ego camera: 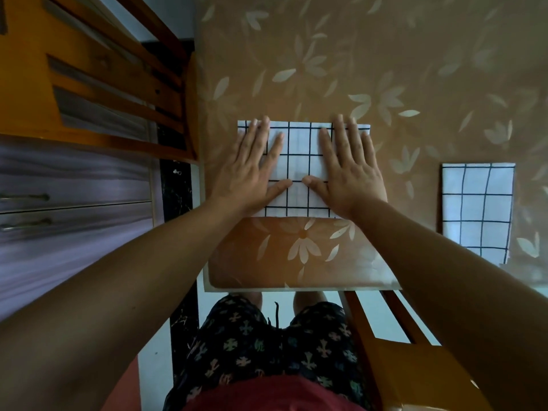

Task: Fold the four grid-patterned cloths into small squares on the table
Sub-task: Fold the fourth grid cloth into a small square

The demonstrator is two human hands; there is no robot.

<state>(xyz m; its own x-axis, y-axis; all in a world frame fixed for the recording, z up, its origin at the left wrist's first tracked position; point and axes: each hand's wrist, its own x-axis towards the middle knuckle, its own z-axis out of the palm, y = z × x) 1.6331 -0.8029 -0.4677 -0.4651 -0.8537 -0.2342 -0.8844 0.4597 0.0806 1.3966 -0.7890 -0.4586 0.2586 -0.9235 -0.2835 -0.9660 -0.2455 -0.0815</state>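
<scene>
A white cloth with a dark grid pattern [299,161] lies folded into a wide rectangle near the front left of the table [385,69]. My left hand [252,167] rests flat on its left part, fingers spread. My right hand [347,170] lies flat on its right part, fingers spread too, and the two thumbs nearly meet at the cloth's middle. Neither hand grips anything. A second grid-patterned cloth [477,209] lies folded into a narrower upright rectangle at the right, apart from both hands.
The table wears a brown covering with pale leaf prints; its front edge [296,287] is close to my legs. A wooden chair [118,84] stands at the table's left, another chair [415,366] at the front right. Grey drawers [74,188] are at the far left.
</scene>
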